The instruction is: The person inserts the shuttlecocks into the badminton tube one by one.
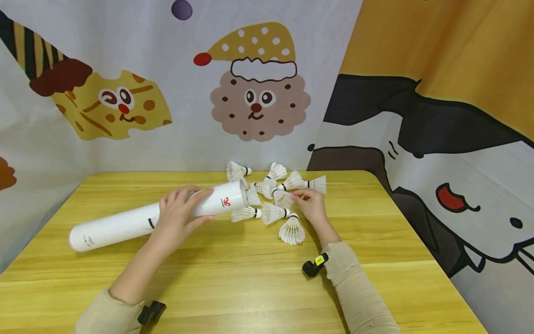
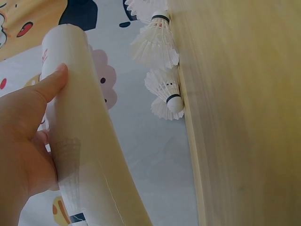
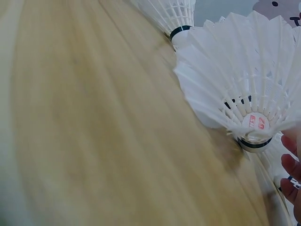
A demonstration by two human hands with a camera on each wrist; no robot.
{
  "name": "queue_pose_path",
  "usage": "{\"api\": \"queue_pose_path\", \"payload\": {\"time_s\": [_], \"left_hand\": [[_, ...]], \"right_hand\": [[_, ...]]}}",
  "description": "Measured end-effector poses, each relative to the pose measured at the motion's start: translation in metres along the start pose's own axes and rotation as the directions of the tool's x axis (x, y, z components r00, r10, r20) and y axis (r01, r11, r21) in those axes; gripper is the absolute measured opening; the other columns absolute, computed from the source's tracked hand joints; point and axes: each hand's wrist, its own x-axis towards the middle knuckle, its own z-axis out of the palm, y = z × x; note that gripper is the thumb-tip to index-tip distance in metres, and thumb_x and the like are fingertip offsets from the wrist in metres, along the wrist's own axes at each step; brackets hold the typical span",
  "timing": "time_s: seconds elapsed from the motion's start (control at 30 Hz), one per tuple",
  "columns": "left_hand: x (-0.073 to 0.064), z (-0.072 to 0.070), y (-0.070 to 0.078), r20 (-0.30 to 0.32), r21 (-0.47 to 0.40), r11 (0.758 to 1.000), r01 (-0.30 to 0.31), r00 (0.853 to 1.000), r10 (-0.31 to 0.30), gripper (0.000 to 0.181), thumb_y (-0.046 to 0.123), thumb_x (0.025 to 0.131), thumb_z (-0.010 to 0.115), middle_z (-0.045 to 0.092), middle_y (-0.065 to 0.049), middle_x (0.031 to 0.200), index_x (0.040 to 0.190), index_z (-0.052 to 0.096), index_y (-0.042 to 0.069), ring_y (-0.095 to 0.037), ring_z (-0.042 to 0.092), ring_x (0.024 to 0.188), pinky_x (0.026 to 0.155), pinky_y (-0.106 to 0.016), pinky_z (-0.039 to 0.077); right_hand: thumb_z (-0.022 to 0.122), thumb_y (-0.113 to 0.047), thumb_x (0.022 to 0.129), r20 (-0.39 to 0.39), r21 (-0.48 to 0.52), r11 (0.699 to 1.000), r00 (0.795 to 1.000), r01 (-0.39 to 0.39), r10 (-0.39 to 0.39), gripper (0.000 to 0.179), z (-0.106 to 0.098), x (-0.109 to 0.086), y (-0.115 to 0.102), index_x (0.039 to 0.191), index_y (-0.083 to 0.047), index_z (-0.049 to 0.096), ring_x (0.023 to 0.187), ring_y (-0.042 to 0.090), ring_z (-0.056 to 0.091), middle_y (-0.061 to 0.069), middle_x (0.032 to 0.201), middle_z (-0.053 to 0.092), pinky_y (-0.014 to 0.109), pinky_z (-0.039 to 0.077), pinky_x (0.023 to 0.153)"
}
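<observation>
A long white shuttlecock tube (image 1: 121, 226) slants up to the right, its far end over the scattered shuttlecocks. My left hand (image 1: 177, 213) grips it near that end, thumb along the side; the left wrist view shows the same tube (image 2: 84, 122) up close. Among the feathered shuttlecocks, my right hand (image 1: 310, 204) pinches one shuttlecock (image 1: 282, 198) by the edge of its feather skirt. In the right wrist view, curled fingers (image 3: 289, 165) show at the right edge, partly out of frame, beside a large shuttlecock (image 3: 244, 80).
Several other shuttlecocks lie close around, one shuttlecock (image 1: 292, 230) nearest the front and another shuttlecock (image 1: 238, 171) at the back edge. They lie on a wooden table (image 1: 233, 287). Behind it hangs a printed cloth (image 1: 167, 153) with cartoon figures.
</observation>
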Motion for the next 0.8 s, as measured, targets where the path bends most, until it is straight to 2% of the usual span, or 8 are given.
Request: {"api": "queue_pose_path", "payload": {"time_s": [0.27, 0.6, 0.8], "left_hand": [[-0.001, 0.001, -0.001, -0.001, 0.001, 1.0, -0.002, 1.0, 0.002, 0.068, 0.027, 0.075, 0.082, 0.049, -0.014, 0.128, 0.136, 0.053, 0.021, -0.04, 0.04, 0.115, 0.09, -0.057, 0.024], [0.0, 0.0, 0.001, 0.0, -0.001, 1.0, -0.003, 1.0, 0.003, 0.067, 0.027, 0.076, 0.082, 0.049, -0.016, 0.127, 0.136, 0.053, 0.021, -0.04, 0.04, 0.115, 0.09, -0.057, 0.024], [0.0, 0.0, 0.0, 0.003, 0.003, 1.0, -0.001, 1.0, 0.001, 0.067, 0.028, 0.076, 0.082, 0.049, -0.015, 0.128, 0.136, 0.053, 0.022, -0.04, 0.04, 0.116, 0.09, -0.057, 0.024]], "right_hand": [[0.076, -0.004, 0.081, 0.0, -0.033, 0.999, 1.0, -0.011, 0.011, 0.004, 0.001, -0.001, -0.001, 0.083, -0.001, 0.076, 0.061, 0.015, 0.048, 0.01, 0.08, 0.067, 0.022, 0.038, 0.054], [0.075, -0.002, 0.082, -0.079, -0.011, 1.0, 0.997, 0.024, -0.024, 0.005, -0.003, -0.002, -0.011, 0.083, 0.004, 0.074, 0.07, 0.022, 0.053, 0.013, 0.082, 0.065, 0.024, 0.041, 0.063], [0.075, -0.002, 0.082, -0.111, -0.006, 0.999, 0.993, 0.037, -0.038, 0.006, -0.007, -0.001, -0.019, 0.084, 0.004, 0.074, 0.072, 0.021, 0.053, 0.013, 0.079, 0.063, 0.023, 0.041, 0.065]]}}
